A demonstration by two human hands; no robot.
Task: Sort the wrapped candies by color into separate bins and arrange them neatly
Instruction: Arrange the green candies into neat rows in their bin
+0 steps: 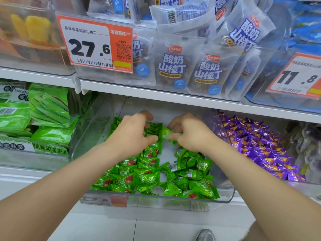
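Both my hands reach into a clear plastic bin (225,193) on the lower shelf, filled with green wrapped candies (149,178). My left hand (132,134) lies palm down on the candies at the back left, fingers curled around a few of them. My right hand (189,134) pinches one green candy (165,132) between thumb and fingers in the middle of the bin. A bare strip of the bin floor shows between the two candy piles. To the right, a neighbouring clear bin holds purple wrapped candies (257,143).
Green snack bags (48,108) fill the bin on the left. The white shelf above (156,94) carries bins of blue-and-white pouches (173,65) and price tags (97,44). Below lies white floor with a shoe tip (205,235).
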